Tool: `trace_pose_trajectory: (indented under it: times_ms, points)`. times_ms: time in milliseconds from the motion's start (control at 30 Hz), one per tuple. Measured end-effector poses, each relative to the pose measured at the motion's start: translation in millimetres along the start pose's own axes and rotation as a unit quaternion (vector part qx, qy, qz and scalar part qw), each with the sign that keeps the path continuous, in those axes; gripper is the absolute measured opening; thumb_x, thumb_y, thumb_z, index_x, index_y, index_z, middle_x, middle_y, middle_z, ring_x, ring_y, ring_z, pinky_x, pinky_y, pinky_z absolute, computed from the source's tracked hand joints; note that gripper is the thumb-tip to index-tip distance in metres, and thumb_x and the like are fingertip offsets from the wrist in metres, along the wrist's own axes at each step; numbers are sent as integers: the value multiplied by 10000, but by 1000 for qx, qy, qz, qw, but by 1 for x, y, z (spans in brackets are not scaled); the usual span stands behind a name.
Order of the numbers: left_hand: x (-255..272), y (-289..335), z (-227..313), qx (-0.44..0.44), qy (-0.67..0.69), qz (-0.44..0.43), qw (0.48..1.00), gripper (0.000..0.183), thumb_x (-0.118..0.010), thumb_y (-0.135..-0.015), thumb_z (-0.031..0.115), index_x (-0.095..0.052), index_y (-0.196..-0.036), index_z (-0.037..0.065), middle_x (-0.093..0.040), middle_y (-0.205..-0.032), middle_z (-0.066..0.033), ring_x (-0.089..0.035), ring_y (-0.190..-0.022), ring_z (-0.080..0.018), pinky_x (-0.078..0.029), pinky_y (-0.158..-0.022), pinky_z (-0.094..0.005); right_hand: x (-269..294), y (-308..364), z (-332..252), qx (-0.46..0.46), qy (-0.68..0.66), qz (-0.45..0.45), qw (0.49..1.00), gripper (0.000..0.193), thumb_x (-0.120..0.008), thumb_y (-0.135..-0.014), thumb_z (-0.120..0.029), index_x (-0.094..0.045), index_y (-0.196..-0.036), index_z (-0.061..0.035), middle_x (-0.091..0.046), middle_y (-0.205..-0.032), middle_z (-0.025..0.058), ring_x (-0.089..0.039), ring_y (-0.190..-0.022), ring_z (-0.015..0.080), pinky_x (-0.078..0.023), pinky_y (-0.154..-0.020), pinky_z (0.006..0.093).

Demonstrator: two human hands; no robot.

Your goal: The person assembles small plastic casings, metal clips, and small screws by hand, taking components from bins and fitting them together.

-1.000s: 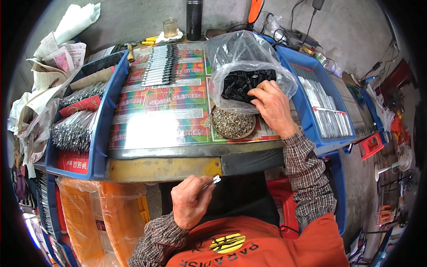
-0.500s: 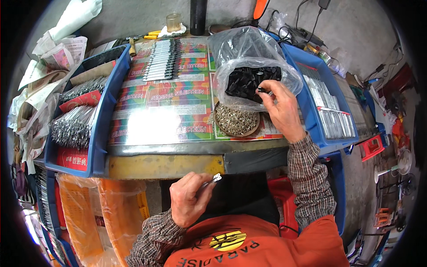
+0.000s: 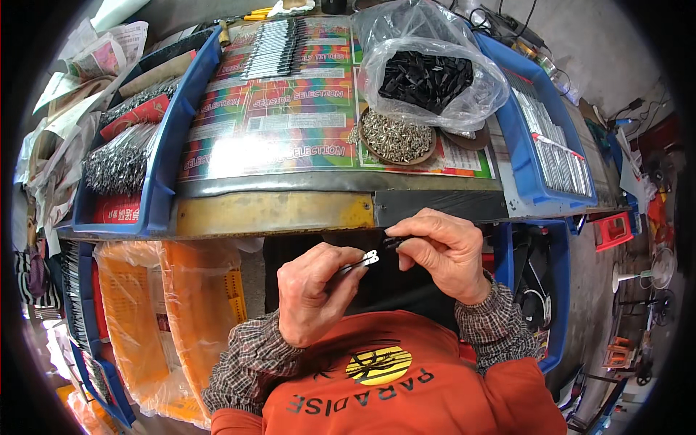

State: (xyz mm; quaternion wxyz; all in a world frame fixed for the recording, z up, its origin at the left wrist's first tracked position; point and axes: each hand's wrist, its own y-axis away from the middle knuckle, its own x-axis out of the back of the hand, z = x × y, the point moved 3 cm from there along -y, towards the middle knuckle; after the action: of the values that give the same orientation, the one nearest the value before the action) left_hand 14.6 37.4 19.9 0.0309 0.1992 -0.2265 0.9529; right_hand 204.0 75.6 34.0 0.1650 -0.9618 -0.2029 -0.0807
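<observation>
Over my lap, my left hand (image 3: pixel 313 291) is closed around a slim metal strip (image 3: pixel 370 257), its pale end with small openings sticking out past the fingertips. Just right of that end, my right hand (image 3: pixel 451 255) pinches a small black plastic piece (image 3: pixel 393 242) between thumb and fingers. The strip and the black piece are close together; whether they touch I cannot tell. Further back on the bench, a clear plastic bag (image 3: pixel 487 85) stands open, full of similar black pieces (image 3: pixel 426 81). A round dish of small metal parts (image 3: pixel 397 136) sits in front of it.
The bench edge (image 3: pixel 275 214) runs just beyond my hands. A blue tray (image 3: pixel 155 206) of bundled metal strips stands left, another blue tray (image 3: pixel 535 185) right. Black-ended strips (image 3: pixel 274 49) lie in a row at the back. Below left are plastic-lined orange crates (image 3: pixel 199 304).
My right hand has come from the bag of black pieces down to my left hand, carrying a black piece. The left hand has shifted slightly, still gripping its strip. The view has tilted down.
</observation>
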Motion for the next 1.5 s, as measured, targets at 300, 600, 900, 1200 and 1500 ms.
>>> trace_pose_trajectory:
  times_ms: [300, 600, 900, 1200, 1500]
  points:
    - [1, 10, 4, -3, -2, -8, 1000, 201, -711, -725, -59, -652, -904, 10, -624, -745, -82, -587, -572, -167, -453, -506, -274, -10, 9, -2, 25, 40, -5, 999, 243, -664, -796, 75, -666, -1029, 9, -623, -905, 93, -621, -723, 127, -529, -605, 235]
    - [0, 11, 0, 2, -2, -20, 1000, 201, -707, -728, -69, -655, -908, 3, -620, -746, -73, -577, -562, -135, -444, -505, -253, -12, 10, 4, 36, 31, -18, 999, 263, -626, -805, 109, -677, -1040, 3, -621, -937, 98, -627, -735, 125, -544, -625, 237]
    - [-2, 12, -3, 11, 7, -19, 1000, 198, -709, -728, -53, -648, -906, 11, -608, -727, -79, -586, -561, -165, -454, -500, -277, -13, 13, 12, 16, 16, -27, 999, 250, -606, -819, 119, -677, -1031, 7, -594, -964, 91, -633, -754, 120, -552, -649, 231]
    - [-5, 14, -6, 17, 25, -34, 999, 189, -710, -734, -45, -648, -904, 10, -602, -715, -81, -585, -573, -178, -449, -504, -285, -15, 13, 20, 20, -47, -74, 996, 204, -631, -862, 34, -663, -1063, 26, -591, -970, 100, -640, -758, 129, -552, -661, 224]
    - [-9, 19, -9, 11, 27, -46, 999, 213, -727, -715, -14, -635, -901, 33, -597, -709, -94, -600, -607, -248, -460, -521, -338, -20, 20, 31, -153, -179, -47, 971, 177, -665, -877, -39, -648, -1032, 45, -658, -880, 75, -661, -722, 130, -552, -639, 234]
